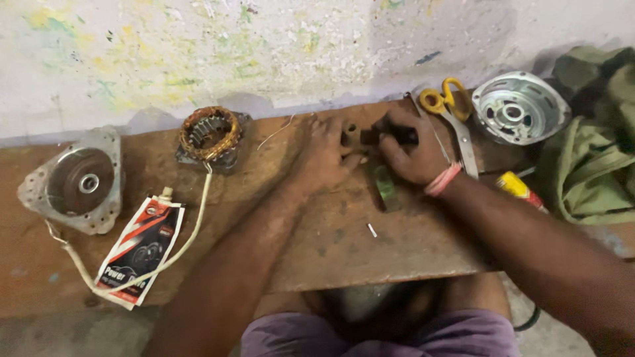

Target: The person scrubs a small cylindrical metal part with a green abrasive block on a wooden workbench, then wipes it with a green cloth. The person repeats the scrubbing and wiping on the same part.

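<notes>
At the upper centre of the frame a small dark part is gripped by the curled right hand and steadied by the left hand, fingers bent against it. Scissors and a metal cover are set close to the right, a coil to the left. The part is largely hidden by fingers. Bare board is seen below the hands.

Bare board lies open near the body; scissors crowd the right hand.
</notes>
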